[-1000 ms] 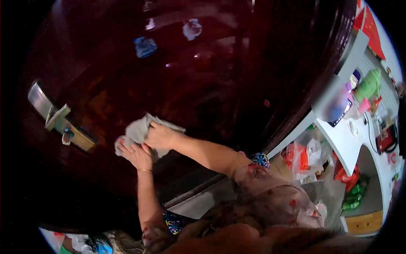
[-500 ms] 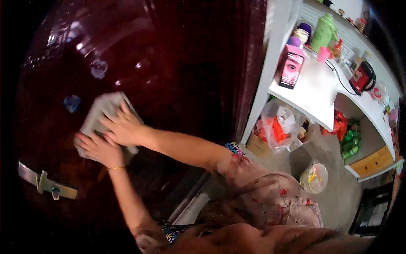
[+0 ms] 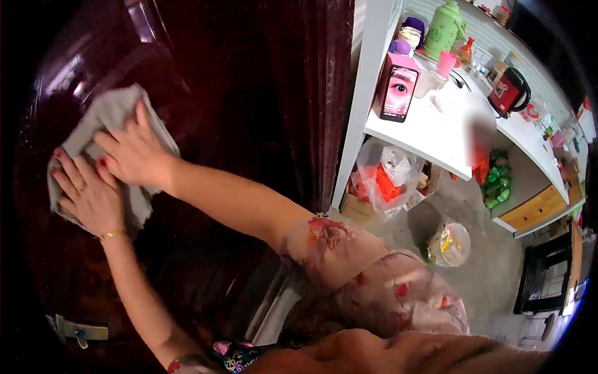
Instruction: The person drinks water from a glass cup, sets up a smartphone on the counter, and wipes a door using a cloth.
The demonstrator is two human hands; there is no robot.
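A grey cloth (image 3: pixel 115 106) lies flat against a glossy dark red-brown door (image 3: pixel 249 112). My left hand (image 3: pixel 92 192), with a thin gold bracelet at its wrist, presses on the cloth's lower left part, fingers stretched and apart. Just above and to the right, my right hand (image 3: pixel 138 153) also lies spread on the cloth, its fingers pointing up and left. The thumb of the left hand comes close to the right hand. Below them, the metal door handle (image 3: pixel 90 330) shows at the lower left. Both palms are hidden against the cloth.
On the right, a white counter (image 3: pixel 423 140) bears a phone (image 3: pixel 398 93), a green thermos (image 3: pixel 443 28) and a red kettle (image 3: pixel 509 92). Beneath it are plastic bags (image 3: pixel 389 181) and green bottles (image 3: pixel 498 181). A bucket (image 3: pixel 450 244) stands on the grey floor.
Both hands and the cloth have moved up and left across the door. In the view, the handle sits lower and the counter further left. Blue marks seen earlier on the door no longer show.
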